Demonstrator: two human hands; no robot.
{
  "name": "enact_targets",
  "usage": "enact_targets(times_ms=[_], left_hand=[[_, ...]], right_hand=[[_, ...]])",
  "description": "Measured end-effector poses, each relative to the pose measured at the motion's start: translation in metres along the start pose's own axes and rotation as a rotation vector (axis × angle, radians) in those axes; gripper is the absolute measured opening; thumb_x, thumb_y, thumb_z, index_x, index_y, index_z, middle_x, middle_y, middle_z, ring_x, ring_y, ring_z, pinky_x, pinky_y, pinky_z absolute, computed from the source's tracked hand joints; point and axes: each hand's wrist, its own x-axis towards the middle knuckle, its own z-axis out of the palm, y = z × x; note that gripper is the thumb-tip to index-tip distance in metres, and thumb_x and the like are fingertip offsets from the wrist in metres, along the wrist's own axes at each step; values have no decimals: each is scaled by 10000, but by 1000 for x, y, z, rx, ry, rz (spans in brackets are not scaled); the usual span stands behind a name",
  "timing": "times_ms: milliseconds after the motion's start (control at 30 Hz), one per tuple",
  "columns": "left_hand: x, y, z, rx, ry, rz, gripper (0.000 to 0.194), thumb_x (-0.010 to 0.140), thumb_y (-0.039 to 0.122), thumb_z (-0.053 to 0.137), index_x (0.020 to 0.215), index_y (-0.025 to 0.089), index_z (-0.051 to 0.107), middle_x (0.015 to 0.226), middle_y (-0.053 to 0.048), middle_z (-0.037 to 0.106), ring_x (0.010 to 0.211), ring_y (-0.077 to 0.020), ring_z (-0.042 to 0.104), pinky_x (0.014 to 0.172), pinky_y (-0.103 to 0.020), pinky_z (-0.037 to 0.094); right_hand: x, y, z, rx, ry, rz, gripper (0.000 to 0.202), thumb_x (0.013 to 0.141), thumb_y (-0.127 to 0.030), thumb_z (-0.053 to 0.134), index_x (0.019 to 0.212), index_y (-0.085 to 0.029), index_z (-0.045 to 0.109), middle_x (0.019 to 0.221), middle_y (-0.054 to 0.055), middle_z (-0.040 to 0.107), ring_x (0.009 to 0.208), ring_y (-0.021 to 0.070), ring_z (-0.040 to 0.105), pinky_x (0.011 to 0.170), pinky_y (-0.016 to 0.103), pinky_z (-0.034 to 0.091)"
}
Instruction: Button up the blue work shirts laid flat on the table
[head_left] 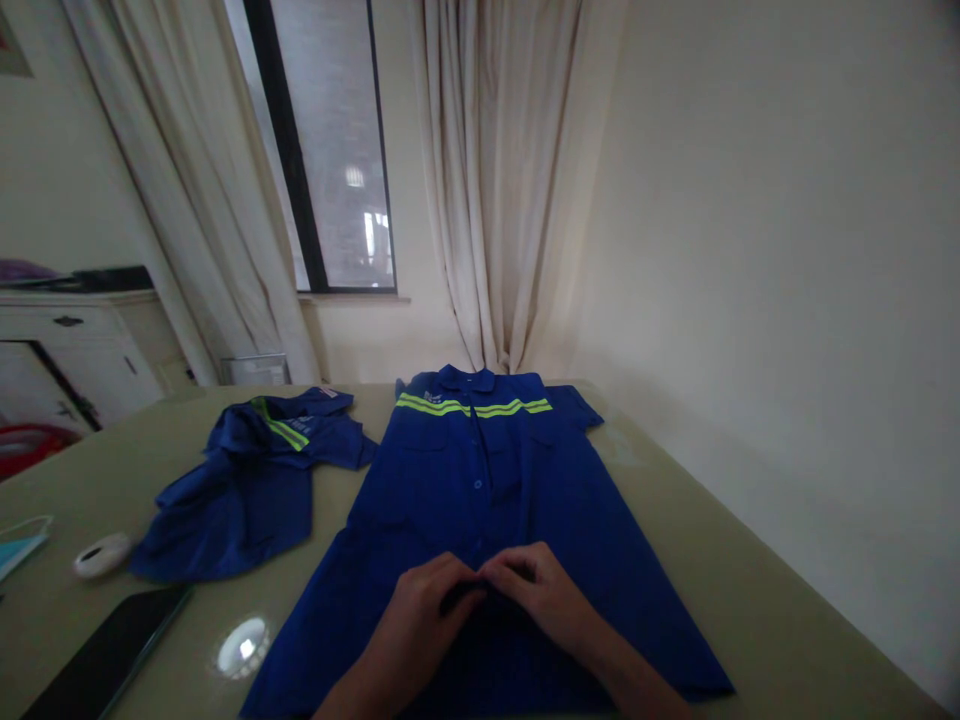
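A blue work shirt (442,480) with yellow-green reflective stripes lies spread face up on the table, its collar at the far end. Over the lower part of its button front, my left hand (430,605) and my right hand (541,590) meet with fingertips together. Both hands are closed in a pinch on the shirt's front edge; the exact bit between the fingers is hidden. Farther up the front, a button (478,484) shows.
A second blue shirt (255,490) lies crumpled on the left of the table (757,590). Near it are a white earbud case (103,556), a dark phone (109,655) and a blue face mask (21,548). A wall (787,250) borders the table's right side.
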Motion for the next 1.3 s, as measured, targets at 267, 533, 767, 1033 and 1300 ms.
enact_targets(times_ms=[267,533,767,1033,1300], left_hand=[[3,2,-9,-167,-46,-137,106,894,270,647,873,213,734,808,12,720,777,-159,630,693,-241,418],[5,-5,-5,-247,-92,-225,169,858,334,659,876,172,707,756,11,654,725,-149,559,641,-243,386],[10,-14,-1,-522,-91,-305,218,754,340,776,867,162,721,768,0,720,742,-158,632,671,-247,439],[9,-20,-1,-512,-81,-376,223,678,339,839,799,168,765,772,-12,769,769,-193,686,696,-266,469],[8,-16,1,-511,-97,-328,234,724,373,811,824,168,759,794,-27,771,767,-188,686,695,-264,483]], right_hand=[[-2,3,3,-87,-35,-21,240,786,-381,807,961,-217,804,880,21,787,838,220,703,753,291,501],[-8,-9,7,-126,-44,-118,117,858,-273,721,934,-207,780,874,13,777,835,198,698,735,261,478],[-8,-10,9,-83,-27,-105,162,846,-276,742,991,-215,781,931,24,788,894,214,719,795,278,509],[-10,-7,8,-241,62,-60,54,776,-208,790,826,-225,802,814,2,785,789,200,716,712,263,472],[-10,-13,6,-316,33,-160,86,791,-134,756,831,-207,777,820,-7,757,774,162,682,710,242,437]])
